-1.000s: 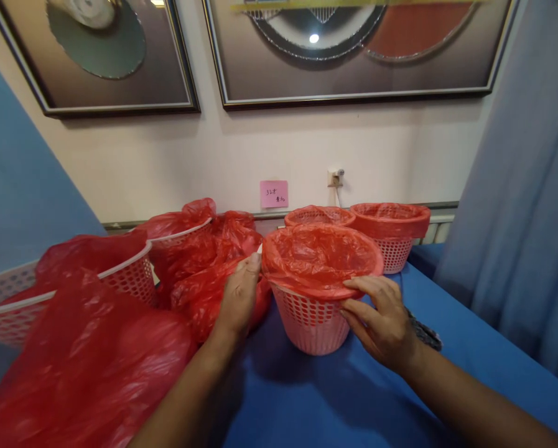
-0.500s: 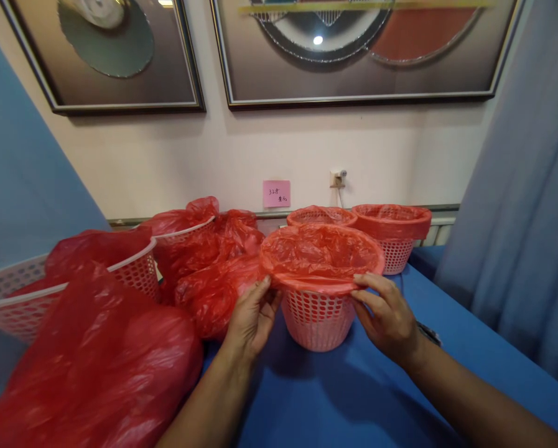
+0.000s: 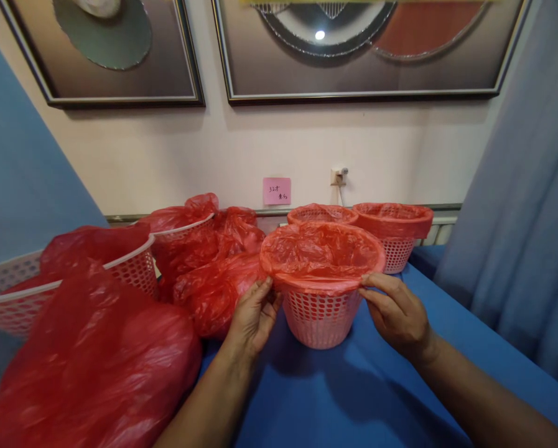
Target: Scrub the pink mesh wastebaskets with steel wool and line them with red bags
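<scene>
Basket (image 3: 323, 326) w/ red liner (image 3: 320, 246) pinched at 2 pts

White perforated basket stands upright, ctr of blue surface (image 3: 353, 404), liner inside & folded over rim. L hand (image 3: 255, 314): grip together, thumb & fingers clamped on liner edge, L side of rim. R hand (image 3: 397, 311): same, fingertips clamped on liner edge, R side.

Just behind: 2 more lined baskets, rear L one (image 3: 323, 215) partly hidden, rear R one (image 3: 397, 252) in fuller view. Far L: white basket (image 3: 139, 267) w/ red plastic spilling over rim; big red bag (image 3: 101, 373) in front. Crumpled red bags (image 3: 213, 286) btwn it & ctr basket. On wall: pink note (image 3: 277, 191) w/ handwriting, socket (image 3: 337, 177) w/ plug.
</scene>
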Tool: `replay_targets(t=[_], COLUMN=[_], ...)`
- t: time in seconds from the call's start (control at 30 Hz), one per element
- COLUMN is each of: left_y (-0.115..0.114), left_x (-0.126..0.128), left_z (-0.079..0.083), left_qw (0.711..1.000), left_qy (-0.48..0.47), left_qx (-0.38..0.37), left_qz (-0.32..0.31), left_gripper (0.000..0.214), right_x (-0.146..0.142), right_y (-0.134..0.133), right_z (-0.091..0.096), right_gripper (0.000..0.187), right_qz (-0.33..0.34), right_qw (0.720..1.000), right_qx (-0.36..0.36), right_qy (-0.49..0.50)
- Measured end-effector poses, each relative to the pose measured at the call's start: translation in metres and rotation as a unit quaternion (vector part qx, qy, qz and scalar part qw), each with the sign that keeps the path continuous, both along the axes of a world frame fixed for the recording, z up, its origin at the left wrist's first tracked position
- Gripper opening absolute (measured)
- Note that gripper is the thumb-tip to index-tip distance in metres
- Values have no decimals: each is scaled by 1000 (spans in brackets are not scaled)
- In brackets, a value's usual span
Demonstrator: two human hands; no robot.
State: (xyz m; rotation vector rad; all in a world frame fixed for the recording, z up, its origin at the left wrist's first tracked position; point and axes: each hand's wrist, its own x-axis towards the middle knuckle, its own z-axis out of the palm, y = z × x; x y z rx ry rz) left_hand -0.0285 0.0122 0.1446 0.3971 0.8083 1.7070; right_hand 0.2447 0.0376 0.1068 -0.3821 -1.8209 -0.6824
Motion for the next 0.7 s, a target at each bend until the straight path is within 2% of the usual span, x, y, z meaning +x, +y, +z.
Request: replay_targets(t=[0.13, 0.2, 0.4, 0.5, 0.6, 0.7], left_y=[0, -1, 1, 4, 6, 9], left_x=[0, 1, -1, -4, -7, -10], left_z=[-3, -5, -8, -8, -11, -16], left_qw=[1000, 999, 999, 1000, 999, 997], left_qy=[16, 27, 26, 22, 35, 73], left_qx=[16, 27, 27, 11, 1, -7], left_qz=[2, -4, 7, 3, -2, -1], left_gripper=[16, 13, 13, 14, 12, 9], right_x=[-2, -11, -34, -29, -25, -26], right_y=[-4, -9, -19, -19, -19, -26], right_z=[1, 3, 8, 1, -13, -21], right_gripper=[15, 22, 19, 19, 15, 19], right_qz=[-69, -95, -65, -57, -90, -121], right_qw=[997, 995, 998, 998, 995, 986], right_qx=[18, 17, 11, 0, -35, -90], right_qy=[7, 23, 21, 0, -39, -71])
